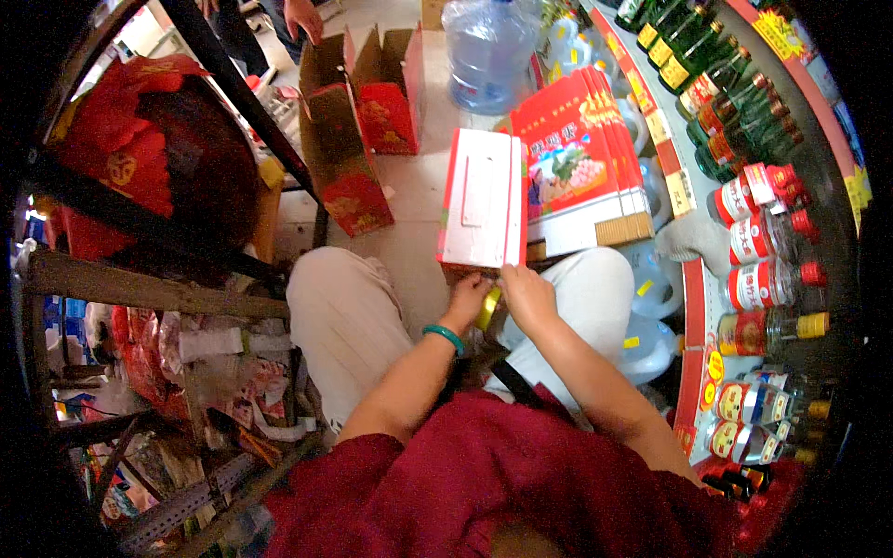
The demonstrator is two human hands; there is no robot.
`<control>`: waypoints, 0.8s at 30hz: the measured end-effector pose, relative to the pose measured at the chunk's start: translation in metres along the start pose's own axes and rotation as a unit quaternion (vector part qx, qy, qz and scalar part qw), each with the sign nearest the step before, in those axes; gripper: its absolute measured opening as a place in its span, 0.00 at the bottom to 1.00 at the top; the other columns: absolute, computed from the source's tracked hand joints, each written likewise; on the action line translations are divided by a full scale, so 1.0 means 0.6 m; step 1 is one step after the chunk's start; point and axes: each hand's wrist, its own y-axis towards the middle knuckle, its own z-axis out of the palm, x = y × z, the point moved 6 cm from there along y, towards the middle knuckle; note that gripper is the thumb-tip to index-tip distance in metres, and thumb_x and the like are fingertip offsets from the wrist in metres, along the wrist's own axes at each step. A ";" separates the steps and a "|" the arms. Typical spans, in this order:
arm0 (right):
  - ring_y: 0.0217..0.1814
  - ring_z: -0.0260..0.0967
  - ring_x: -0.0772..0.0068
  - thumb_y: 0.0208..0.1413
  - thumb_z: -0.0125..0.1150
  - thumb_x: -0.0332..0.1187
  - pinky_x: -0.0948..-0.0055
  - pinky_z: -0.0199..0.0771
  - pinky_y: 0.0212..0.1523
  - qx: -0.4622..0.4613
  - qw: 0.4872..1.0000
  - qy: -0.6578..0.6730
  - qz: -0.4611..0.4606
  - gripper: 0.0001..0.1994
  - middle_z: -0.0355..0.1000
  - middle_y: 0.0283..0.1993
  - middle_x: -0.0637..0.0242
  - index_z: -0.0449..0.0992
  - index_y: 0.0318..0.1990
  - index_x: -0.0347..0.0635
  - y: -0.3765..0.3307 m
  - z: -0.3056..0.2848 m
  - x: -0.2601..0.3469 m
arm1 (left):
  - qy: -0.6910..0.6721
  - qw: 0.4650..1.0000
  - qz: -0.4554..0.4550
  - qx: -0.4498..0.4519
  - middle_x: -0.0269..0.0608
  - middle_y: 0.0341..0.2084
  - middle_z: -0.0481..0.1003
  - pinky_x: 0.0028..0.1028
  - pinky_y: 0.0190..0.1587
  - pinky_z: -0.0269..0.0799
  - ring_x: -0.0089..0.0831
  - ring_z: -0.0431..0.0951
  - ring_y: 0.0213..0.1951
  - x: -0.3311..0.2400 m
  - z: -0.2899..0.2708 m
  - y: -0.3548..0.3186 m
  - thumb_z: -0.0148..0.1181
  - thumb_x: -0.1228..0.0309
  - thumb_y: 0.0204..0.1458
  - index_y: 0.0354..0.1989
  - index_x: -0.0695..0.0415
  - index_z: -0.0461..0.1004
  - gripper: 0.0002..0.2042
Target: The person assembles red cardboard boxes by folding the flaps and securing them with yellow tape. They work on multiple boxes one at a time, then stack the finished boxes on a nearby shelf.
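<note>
A red-and-white carton (482, 197) with a white handle strip stands upright on the floor between my knees. My left hand (467, 299) is under its near bottom edge, fingers curled around a small yellow object (489, 307); a green bangle (445, 337) is on that wrist. My right hand (526, 296) pinches at the carton's bottom edge, right beside the yellow object. Whether it also holds the yellow object I cannot tell.
A stack of flat red printed cartons (581, 153) leans behind. Open red boxes (346, 158) and a blue water jug (488, 51) stand on the floor. A curved shelf of bottles (758, 214) runs along the right, a metal rack (149, 288) on the left. Another person's hand (304, 17) shows at the top.
</note>
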 end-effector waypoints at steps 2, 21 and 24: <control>0.34 0.69 0.53 0.51 0.55 0.34 0.55 0.69 0.31 -0.001 1.000 -0.002 0.018 0.08 0.68 0.30 0.57 0.66 0.33 0.41 -0.001 -0.001 -0.001 | 0.076 0.997 0.016 -0.006 0.36 0.26 0.75 0.27 0.34 0.68 0.25 0.72 0.29 0.006 -0.003 0.007 0.53 0.70 0.53 0.34 0.62 0.74 0.08; 0.32 0.69 0.52 0.48 0.55 0.32 0.55 0.69 0.29 -0.029 0.999 0.016 0.031 0.07 0.68 0.28 0.55 0.67 0.31 0.40 -0.002 -0.026 -0.001 | 0.115 0.993 0.031 0.018 0.43 0.28 0.75 0.30 0.35 0.68 0.28 0.72 0.31 -0.019 -0.002 0.000 0.50 0.69 0.52 0.32 0.63 0.73 0.09; 0.33 0.69 0.52 0.49 0.54 0.32 0.56 0.70 0.31 -0.004 0.999 0.000 0.036 0.06 0.69 0.29 0.55 0.67 0.32 0.40 0.002 -0.018 -0.002 | 0.048 0.998 -0.014 0.028 0.43 0.28 0.76 0.29 0.35 0.69 0.29 0.73 0.31 -0.015 -0.002 0.000 0.51 0.70 0.50 0.32 0.63 0.74 0.09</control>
